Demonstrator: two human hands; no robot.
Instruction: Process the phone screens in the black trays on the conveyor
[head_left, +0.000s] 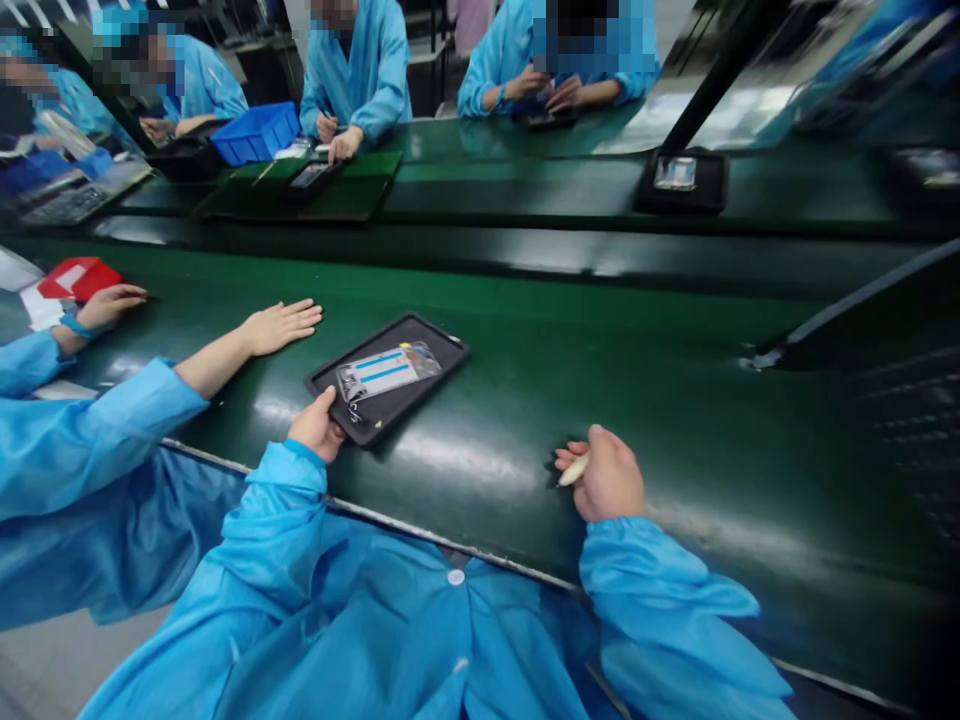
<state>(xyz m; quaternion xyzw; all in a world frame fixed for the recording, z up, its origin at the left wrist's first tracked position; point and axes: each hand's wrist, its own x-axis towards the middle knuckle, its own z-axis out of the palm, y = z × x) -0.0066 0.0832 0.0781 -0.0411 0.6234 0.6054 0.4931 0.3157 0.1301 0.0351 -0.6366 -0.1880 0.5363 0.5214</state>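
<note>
My left hand [316, 428] grips the near left corner of a shallow black tray [382, 425], thumb over the rim and fingers underneath. Inside the tray lies a flat phone-like part [388, 370], silvery with two blue strips and a small yellow spot, together with a few small bits near the thumb. Off to the right and apart from the tray, my right hand [611, 475] is closed around a cream-coloured, pen-like tool [574, 470] whose thin tip points down and left. The tool's far end is hidden in the palm.
A co-worker's hand [283, 326] rests flat on the green bench [510, 400] just left of the tray. Beyond it are another hand and a red object [80, 278]. Across stand a blue bin [256, 133], a black tray [682, 190] and several people. A dark panel [885, 380] rises at right.
</note>
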